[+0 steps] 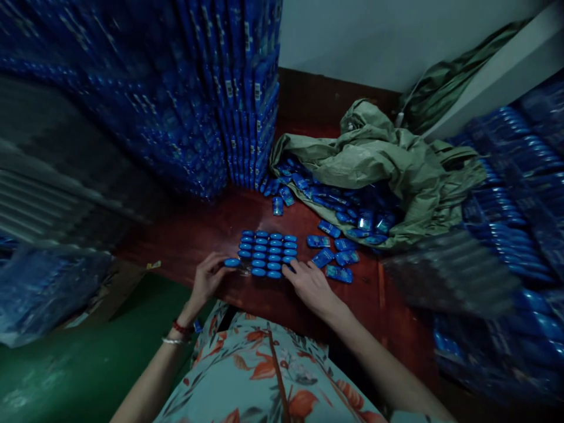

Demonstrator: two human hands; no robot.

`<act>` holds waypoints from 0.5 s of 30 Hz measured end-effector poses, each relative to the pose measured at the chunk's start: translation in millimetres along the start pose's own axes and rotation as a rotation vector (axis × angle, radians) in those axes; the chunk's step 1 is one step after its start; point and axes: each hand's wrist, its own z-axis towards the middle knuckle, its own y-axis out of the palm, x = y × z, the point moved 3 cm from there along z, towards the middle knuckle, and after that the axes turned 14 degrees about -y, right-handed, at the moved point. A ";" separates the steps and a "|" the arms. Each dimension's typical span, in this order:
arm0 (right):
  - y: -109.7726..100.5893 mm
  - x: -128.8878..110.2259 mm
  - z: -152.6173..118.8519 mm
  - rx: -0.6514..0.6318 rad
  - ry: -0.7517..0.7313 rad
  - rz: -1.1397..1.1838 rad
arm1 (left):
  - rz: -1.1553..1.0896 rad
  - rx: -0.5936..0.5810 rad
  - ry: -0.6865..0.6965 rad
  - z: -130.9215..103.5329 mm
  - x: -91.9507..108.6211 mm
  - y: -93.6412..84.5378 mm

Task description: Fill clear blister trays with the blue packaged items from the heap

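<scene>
Several blue oval containers (267,254) stand in close rows on the red tabletop (185,226). Left of their front rows, my left hand (208,276) pinches a single blue container (232,262) between thumb and fingertips. My right hand (308,285) is at the front right corner of the block, its fingertips bent against the containers there; whether they grip one is too small to tell. Loose blue packs (339,273) lie flat to the right of the block, beyond my right hand.
An open green sack (379,158) spills blue packs at the back. Tall stacks of wrapped blue packs (247,94) rise at the back left, with more (506,205) at the right. Grey ribbed trays (453,273) lie at the right and others (57,205) are at the left.
</scene>
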 end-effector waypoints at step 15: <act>-22.3 -49.2 48.2 0.433 -0.103 0.189 | 0.367 -0.239 0.163 7.1 -6.5 17.6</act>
